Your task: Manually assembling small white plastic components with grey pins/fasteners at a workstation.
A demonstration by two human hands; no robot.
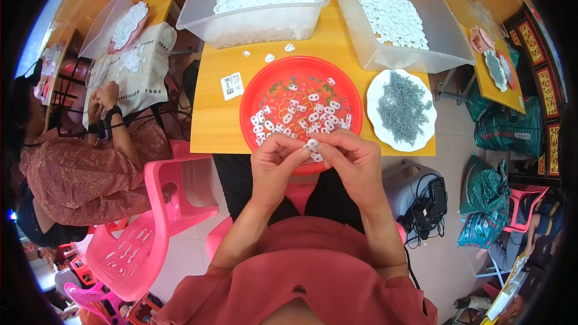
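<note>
Over the near rim of a round red tray (248, 93), my left hand (278, 165) and my right hand (352, 162) meet fingertip to fingertip. Both pinch a small white plastic piece (312, 144) between thumb and forefinger. Another white piece shows just under the fingertips; whether it is held or lies in the tray, I cannot tell. Inside the tray are many loose white plastic pieces (313, 97), several with two dark round spots. Right of the tray, a white scalloped plate (374, 121) carries a heap of small grey pin-like parts (402, 108).
Two clear plastic bins (265, 27) (385, 54) of white pieces stand at the table's far side. A printed white label (232, 86) lies on the yellow table (211, 126). To the left are a pink chair (158, 204) and a co-worker (90, 171). Black cables (426, 207) lie right.
</note>
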